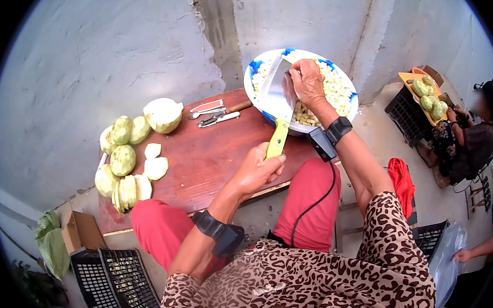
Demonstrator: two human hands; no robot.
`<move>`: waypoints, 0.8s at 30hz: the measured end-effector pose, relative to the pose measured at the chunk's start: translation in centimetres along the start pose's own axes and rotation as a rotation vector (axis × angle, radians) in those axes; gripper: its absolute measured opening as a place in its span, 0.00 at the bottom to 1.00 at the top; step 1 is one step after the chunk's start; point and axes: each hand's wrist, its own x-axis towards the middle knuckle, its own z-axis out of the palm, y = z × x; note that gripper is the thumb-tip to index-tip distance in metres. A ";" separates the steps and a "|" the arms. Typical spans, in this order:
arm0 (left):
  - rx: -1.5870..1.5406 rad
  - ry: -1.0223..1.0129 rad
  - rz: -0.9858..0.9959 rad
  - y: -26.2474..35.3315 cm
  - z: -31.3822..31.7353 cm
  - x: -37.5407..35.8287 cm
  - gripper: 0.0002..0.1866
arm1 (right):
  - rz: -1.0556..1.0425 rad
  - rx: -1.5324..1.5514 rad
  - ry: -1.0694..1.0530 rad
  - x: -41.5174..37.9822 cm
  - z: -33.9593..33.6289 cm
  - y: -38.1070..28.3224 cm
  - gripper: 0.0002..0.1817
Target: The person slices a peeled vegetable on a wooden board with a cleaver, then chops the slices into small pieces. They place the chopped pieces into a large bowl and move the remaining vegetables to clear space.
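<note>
My left hand (255, 170) is wrapped round the yellow-green handle of a broad-bladed kitchen knife (279, 91), its blade tilted over a bowl. My right hand (307, 81) is closed, with curled fingers against the blade's right edge; whether they pinch anything is hidden. Beneath both lies a blue-and-white bowl (353, 107) heaped with small pale diced vegetable pieces (336, 87). On the left of the red-brown board, peeled pale green round vegetables (123, 160) sit beside a stack of slices (125, 193) and a larger cut one (163, 115).
Peelers and a wooden-handled tool (219, 117) lie on the wooden board (200, 165), left of the bowl. Black crates (115, 281) stand on the floor at lower left. At right, a person sits by a tray (414, 88) of vegetables; another person's hand (462, 255) holds a plastic bag (447, 265).
</note>
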 end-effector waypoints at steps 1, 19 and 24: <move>-0.025 0.007 0.001 -0.1 -0.4 -0.4 0.12 | 0.046 -0.121 -0.024 0.5 -0.1 0.8 0.06; -0.265 0.368 -0.030 -7.5 -10.0 -9.3 0.10 | -0.065 0.327 -0.225 -7.5 -4.6 -5.2 0.04; -0.297 0.399 -0.073 -9.6 -10.8 -10.6 0.10 | -0.247 0.463 -0.729 -13.6 -1.4 -8.6 0.06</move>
